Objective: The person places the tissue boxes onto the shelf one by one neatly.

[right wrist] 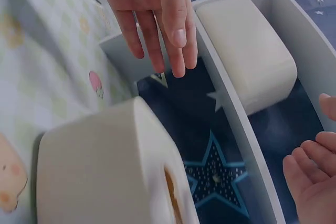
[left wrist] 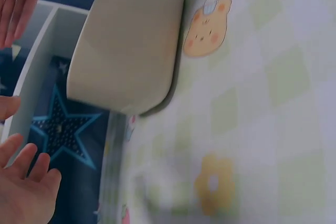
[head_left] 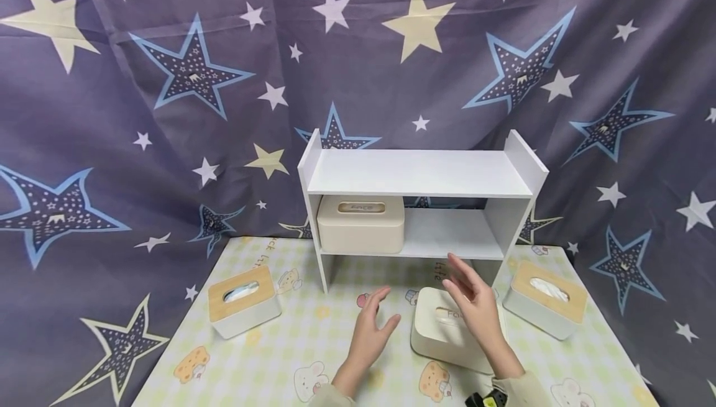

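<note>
A cream tissue box [head_left: 447,342] with lettering by its slot sits on the table, right of centre. My right hand [head_left: 475,307] is raised over its right part, fingers loosely extended and holding nothing; it shows at the lower right of the right wrist view [right wrist: 312,174]. Left of the box, my left hand [head_left: 370,329] hovers with thumb and fingers spread apart and nothing in them. The left wrist view has this hand [left wrist: 26,192] at lower left, apart from the box [left wrist: 131,35]. A matching cream tissue box [head_left: 360,230] stands on the shelf's lower board, at its left end.
A white two-tier shelf [head_left: 419,174] stands at the back of the table. White tissue boxes with wooden lids sit at the left [head_left: 246,301] and right [head_left: 545,298]. A checked cloth [head_left: 268,357] covers the table, and a starry curtain [head_left: 358,84] hangs behind.
</note>
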`<action>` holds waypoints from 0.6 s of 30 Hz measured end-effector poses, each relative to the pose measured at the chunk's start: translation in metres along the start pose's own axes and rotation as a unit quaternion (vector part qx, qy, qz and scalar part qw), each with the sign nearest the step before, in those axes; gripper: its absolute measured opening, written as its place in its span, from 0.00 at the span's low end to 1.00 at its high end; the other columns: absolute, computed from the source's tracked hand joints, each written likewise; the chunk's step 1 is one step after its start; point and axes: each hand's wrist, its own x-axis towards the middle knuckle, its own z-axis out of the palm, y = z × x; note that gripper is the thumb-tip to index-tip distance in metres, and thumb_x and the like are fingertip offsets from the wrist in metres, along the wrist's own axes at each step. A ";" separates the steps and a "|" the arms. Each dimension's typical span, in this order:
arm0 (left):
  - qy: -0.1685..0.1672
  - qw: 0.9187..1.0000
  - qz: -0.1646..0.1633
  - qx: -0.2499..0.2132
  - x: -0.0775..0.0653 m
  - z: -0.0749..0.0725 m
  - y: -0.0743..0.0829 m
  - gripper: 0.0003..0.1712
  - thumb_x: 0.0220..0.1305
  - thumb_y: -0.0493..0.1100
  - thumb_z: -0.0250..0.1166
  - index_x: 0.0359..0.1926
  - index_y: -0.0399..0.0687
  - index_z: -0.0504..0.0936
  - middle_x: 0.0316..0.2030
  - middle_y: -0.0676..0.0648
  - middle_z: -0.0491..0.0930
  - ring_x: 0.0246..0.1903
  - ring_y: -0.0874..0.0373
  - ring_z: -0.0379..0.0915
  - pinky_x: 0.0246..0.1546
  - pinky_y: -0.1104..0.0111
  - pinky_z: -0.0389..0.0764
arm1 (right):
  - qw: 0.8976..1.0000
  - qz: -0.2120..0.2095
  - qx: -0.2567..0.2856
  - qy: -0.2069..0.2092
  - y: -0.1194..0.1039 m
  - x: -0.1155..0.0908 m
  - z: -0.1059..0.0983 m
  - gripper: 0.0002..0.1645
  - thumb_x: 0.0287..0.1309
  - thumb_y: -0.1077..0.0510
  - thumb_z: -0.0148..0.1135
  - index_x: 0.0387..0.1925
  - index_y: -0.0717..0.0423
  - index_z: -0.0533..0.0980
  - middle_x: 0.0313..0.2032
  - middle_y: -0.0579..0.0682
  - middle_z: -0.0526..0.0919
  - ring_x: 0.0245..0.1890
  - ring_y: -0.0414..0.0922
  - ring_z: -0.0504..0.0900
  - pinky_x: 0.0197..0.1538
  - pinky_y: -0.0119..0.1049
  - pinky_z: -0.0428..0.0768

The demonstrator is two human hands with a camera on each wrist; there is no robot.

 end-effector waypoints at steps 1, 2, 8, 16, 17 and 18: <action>-0.006 1.000 -0.001 -0.007 0.001 0.003 -0.001 0.31 0.65 0.40 0.66 0.67 0.37 0.69 0.67 0.38 0.71 0.67 0.39 0.67 0.70 0.47 0.68 | 1.000 0.002 -0.002 0.002 0.001 -0.002 -0.003 0.29 0.64 0.66 0.62 0.66 0.60 0.71 0.65 0.64 0.75 0.59 0.24 0.75 0.61 0.23 0.77; -0.011 1.000 -0.005 -0.013 0.001 0.007 -0.001 0.31 0.65 0.41 0.66 0.67 0.38 0.70 0.66 0.38 0.72 0.66 0.39 0.68 0.69 0.47 0.69 | 1.000 0.004 -0.003 0.004 0.003 -0.004 -0.007 0.29 0.64 0.67 0.62 0.66 0.61 0.71 0.65 0.64 0.75 0.59 0.24 0.75 0.61 0.23 0.76; -0.045 0.997 -0.036 -0.058 0.003 0.023 0.000 0.32 0.66 0.42 0.66 0.68 0.37 0.69 0.67 0.36 0.70 0.66 0.36 0.67 0.68 0.48 0.70 | 0.999 0.028 -0.028 0.021 0.008 -0.018 -0.025 0.29 0.64 0.68 0.62 0.66 0.63 0.71 0.64 0.67 0.74 0.58 0.20 0.74 0.61 0.22 0.76; -0.069 0.991 -0.079 -0.083 0.001 0.043 -0.001 0.32 0.67 0.42 0.65 0.68 0.37 0.68 0.68 0.34 0.68 0.67 0.35 0.66 0.67 0.51 0.73 | 0.995 0.074 -0.052 0.038 0.015 -0.034 -0.045 0.28 0.66 0.64 0.61 0.66 0.62 0.71 0.67 0.64 0.73 0.59 0.17 0.70 0.61 0.18 0.73; -0.072 0.990 -0.085 -0.088 0.000 0.044 -0.001 0.32 0.67 0.42 0.65 0.69 0.37 0.68 0.68 0.34 0.68 0.67 0.36 0.66 0.67 0.52 0.73 | 0.994 0.080 -0.057 0.042 0.016 -0.036 -0.047 0.28 0.66 0.64 0.61 0.66 0.61 0.71 0.66 0.63 0.73 0.59 0.17 0.70 0.61 0.17 0.73; -0.072 0.989 -0.087 -0.093 0.000 0.046 0.000 0.32 0.67 0.42 0.65 0.69 0.36 0.68 0.68 0.34 0.68 0.67 0.36 0.66 0.66 0.53 0.73 | 0.993 0.085 -0.063 0.045 0.016 -0.038 -0.048 0.28 0.66 0.64 0.61 0.66 0.61 0.71 0.66 0.63 0.73 0.59 0.16 0.70 0.61 0.17 0.73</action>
